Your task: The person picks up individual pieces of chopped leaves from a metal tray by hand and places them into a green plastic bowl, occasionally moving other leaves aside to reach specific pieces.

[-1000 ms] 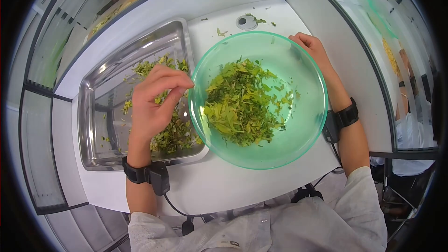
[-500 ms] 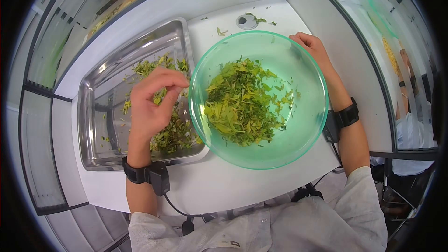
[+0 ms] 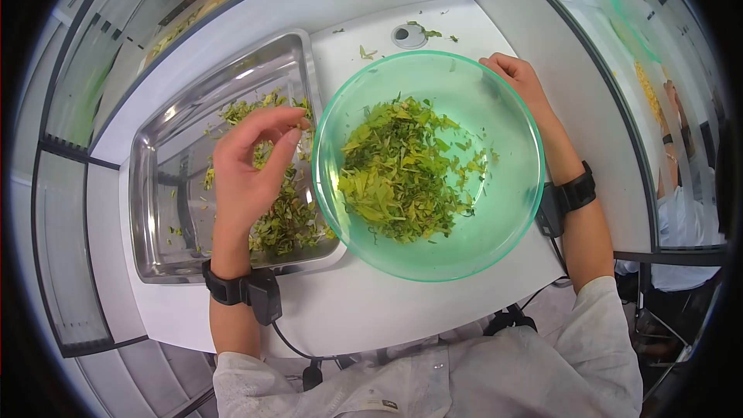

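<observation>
A translucent green bowl holds a heap of chopped green and yellow leaves, piled towards its left side. My right hand is curled at the bowl's upper right rim, its fingers closed there and partly hidden. Over the right part of a steel tray, just left of the bowl, hovers my left hand. Its fingers are bent, with the thumb tip slightly apart from the index finger, and nothing clear shows between them. More leaf pieces lie in the tray beneath that hand.
Leaf scraps lie on the white table behind the bowl, some near a round grey cable cover. Low partitions border the workspace. Each wrist wears a black strapped device with a cable. Another person's arm shows beyond the right partition.
My left hand has drawn slightly left from the bowl's rim, and its thumb and index finger have parted a little. My right hand and the bowl have stayed put.
</observation>
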The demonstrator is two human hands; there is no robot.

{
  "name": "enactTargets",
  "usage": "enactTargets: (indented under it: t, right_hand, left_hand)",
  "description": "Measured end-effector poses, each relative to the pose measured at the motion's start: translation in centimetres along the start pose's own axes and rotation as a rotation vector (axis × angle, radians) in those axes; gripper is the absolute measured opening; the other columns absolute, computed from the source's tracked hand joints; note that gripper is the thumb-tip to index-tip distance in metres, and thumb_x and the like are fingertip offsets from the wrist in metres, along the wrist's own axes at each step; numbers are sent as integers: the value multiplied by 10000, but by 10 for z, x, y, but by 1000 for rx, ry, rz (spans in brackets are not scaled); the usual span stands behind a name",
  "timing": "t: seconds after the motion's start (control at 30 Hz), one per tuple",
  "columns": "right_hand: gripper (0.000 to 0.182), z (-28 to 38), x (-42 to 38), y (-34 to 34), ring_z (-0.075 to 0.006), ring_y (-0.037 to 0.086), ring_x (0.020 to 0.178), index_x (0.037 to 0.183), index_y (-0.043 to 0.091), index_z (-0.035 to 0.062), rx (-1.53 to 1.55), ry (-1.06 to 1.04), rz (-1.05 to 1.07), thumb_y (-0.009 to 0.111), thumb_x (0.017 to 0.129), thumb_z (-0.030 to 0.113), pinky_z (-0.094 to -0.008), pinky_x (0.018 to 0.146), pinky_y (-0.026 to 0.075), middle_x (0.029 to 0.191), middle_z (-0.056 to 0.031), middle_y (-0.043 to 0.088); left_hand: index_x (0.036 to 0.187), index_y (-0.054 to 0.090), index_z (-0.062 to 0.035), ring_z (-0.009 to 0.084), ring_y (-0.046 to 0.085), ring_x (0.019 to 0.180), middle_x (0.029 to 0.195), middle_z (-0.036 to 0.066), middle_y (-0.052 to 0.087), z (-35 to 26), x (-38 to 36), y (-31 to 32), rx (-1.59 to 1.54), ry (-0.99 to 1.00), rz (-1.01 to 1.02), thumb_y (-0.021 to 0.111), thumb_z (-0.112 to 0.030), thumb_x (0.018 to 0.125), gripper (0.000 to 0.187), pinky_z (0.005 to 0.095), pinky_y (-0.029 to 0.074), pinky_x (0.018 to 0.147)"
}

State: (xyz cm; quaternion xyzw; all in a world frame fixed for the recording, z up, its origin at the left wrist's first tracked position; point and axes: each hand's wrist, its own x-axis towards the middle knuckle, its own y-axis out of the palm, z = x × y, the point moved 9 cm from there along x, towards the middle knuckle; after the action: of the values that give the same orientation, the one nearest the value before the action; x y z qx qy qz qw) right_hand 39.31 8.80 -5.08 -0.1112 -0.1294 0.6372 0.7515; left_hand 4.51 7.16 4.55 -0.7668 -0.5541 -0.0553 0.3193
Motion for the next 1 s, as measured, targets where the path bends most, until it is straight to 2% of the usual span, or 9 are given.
enactTargets:
  t: [0.13,0.23,0.47,0.63,0.77,0.87,0.97,1.0]
  right_hand:
    - [327,1,-1,1,-21,444,592,747,607,27,32,6,-5,589,948,284,-212,537,377,634,51,510]
    - [329,-2,1,-1,-19,447,590,742,604,29,5,11,1,588,946,286,-211,535,377,630,52,510]
    - [330,0,0,-1,-19,443,584,733,597,32,13,-6,-11,586,946,284,-212,529,372,625,54,505]
    - [333,1,0,0,-19,436,582,732,596,31,15,-14,-13,582,950,282,-212,524,365,624,56,500]
    - [336,-4,2,-1,-17,431,583,731,596,31,6,-13,-13,583,952,285,-211,524,362,623,57,494]
    - [335,-1,0,0,-16,428,584,728,596,32,14,-16,-5,583,951,283,-212,524,361,622,58,489]
    - [340,-2,1,0,-15,429,582,724,596,34,16,-10,-7,586,950,288,-213,524,363,621,59,488]
    - [341,-1,1,0,-17,431,581,725,595,34,10,-9,-2,588,950,291,-213,524,364,622,58,490]
  left_hand:
    - [1027,677,-28,101,577,768,916,53,693,-1,0,2,60,63,80,624,72,793,260,245,444,700]
    - [976,661,-20,112,556,733,883,51,681,-3,-1,2,-3,59,62,609,91,765,244,257,443,698]
    - [825,562,-22,139,586,744,810,63,628,0,-3,-1,-100,10,25,588,106,732,161,259,443,712]
    - [778,516,-35,151,595,743,752,55,575,-7,-4,0,-102,101,57,581,103,728,160,270,446,735]
    - [809,551,-33,151,596,764,777,61,611,-7,-4,7,-96,68,91,598,102,733,162,275,449,742]
    - [885,604,-35,152,597,799,838,64,660,-8,-3,10,-75,85,103,627,91,738,195,282,455,753]
    - [1023,650,-51,154,596,829,909,60,691,-13,-3,14,-38,135,161,662,76,729,320,285,463,768]
    - [1020,658,-50,154,602,839,909,62,691,-12,-3,14,-28,128,153,685,63,733,309,281,465,765]
